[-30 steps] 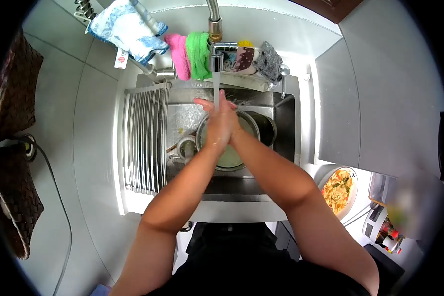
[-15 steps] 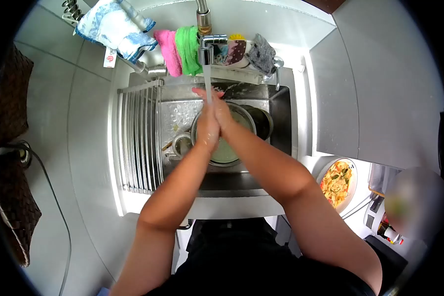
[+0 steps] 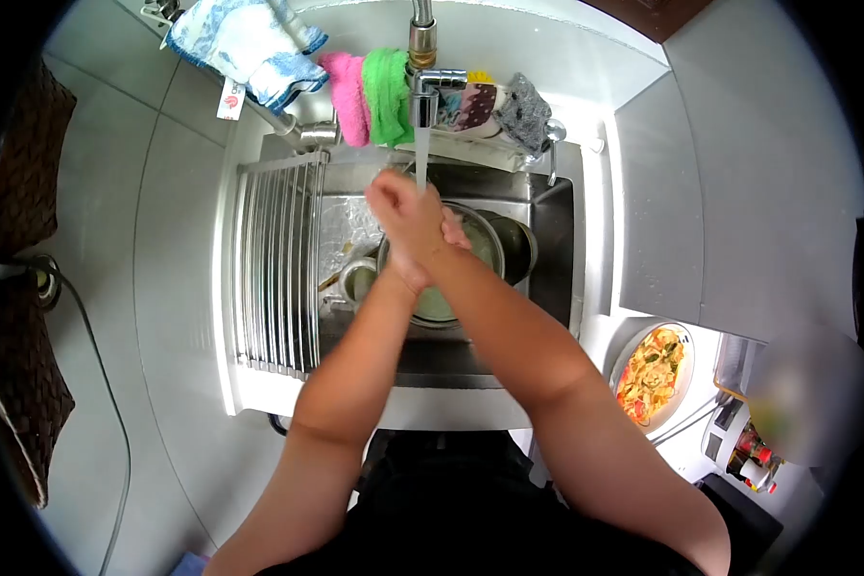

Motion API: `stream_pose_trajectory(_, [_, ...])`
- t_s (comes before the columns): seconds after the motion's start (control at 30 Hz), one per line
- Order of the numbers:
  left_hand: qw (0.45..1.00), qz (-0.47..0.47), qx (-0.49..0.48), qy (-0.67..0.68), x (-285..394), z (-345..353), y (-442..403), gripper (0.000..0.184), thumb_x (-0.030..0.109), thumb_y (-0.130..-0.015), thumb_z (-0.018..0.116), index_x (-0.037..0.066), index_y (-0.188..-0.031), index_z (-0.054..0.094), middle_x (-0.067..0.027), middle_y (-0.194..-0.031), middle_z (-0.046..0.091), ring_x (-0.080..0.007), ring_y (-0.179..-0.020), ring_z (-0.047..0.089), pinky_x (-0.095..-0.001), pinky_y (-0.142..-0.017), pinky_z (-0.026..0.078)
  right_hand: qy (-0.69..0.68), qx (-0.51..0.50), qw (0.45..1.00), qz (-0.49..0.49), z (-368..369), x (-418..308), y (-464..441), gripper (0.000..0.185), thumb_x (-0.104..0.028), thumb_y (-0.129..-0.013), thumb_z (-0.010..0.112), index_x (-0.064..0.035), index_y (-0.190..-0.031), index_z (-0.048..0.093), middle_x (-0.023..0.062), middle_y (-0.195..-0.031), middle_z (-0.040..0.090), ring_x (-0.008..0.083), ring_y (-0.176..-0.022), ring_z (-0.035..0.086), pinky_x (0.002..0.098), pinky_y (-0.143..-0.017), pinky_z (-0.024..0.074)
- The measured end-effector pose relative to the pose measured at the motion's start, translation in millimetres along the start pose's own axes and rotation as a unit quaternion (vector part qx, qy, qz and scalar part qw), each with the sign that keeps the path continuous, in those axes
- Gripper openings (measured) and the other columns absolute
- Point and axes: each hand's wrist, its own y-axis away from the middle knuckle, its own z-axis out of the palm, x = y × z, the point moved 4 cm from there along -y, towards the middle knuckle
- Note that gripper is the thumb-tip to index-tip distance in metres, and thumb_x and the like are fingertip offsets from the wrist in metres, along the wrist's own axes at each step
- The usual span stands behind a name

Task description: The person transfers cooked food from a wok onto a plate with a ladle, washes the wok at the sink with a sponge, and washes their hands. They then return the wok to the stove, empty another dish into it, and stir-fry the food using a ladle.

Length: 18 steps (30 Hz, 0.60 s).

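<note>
Your right hand, curled but blurred, crosses your left hand; whether either grips is unclear. Both are above the pot in the sink, where water glancing off skin could splash outward.

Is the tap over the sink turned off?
No, a stream of water is pouring from the tap toward the right hand.
</note>
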Motion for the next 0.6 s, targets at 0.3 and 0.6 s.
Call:
stream_pose_trajectory(0.3, [0.538, 0.173, 0.039, -0.824, 48, 33, 16, 0.041, 0.043, -0.091, 0.054, 0.004, -0.104, 0.057, -0.0086, -0.089, 0.055, -0.0231, -0.083, 0.055, -0.0345, -0.08, 0.046, 0.121, -0.202, 0.947, -0.216, -17, -59, 16, 0.009, -0.018, -0.078, 0.064, -0.0093, -0.078, 0.064, 0.0071, -0.089, 0.067, 0.031, -0.092, 0.062, 0.045, -0.082, 0.0466])
stream_pose_trajectory(0.6, [0.875, 0.191, 0.346, -0.279, 16, 47, 17, 0.063, 0.054, -0.094, 0.047, 0.002, -0.129, 0.049, -0.0153, -0.13, 0.051, -0.0227, -0.113, 0.053, -0.0356, -0.093, 0.044, 0.016, -0.074, 0.979, 0.187, 2, 35, 6, 0.029, -0.026, -0.092, 0.045, -0.0102, -0.112, 0.059, 0.0118, -0.118, 0.059, 0.0319, -0.117, 0.05, 0.045, -0.105, 0.0321])
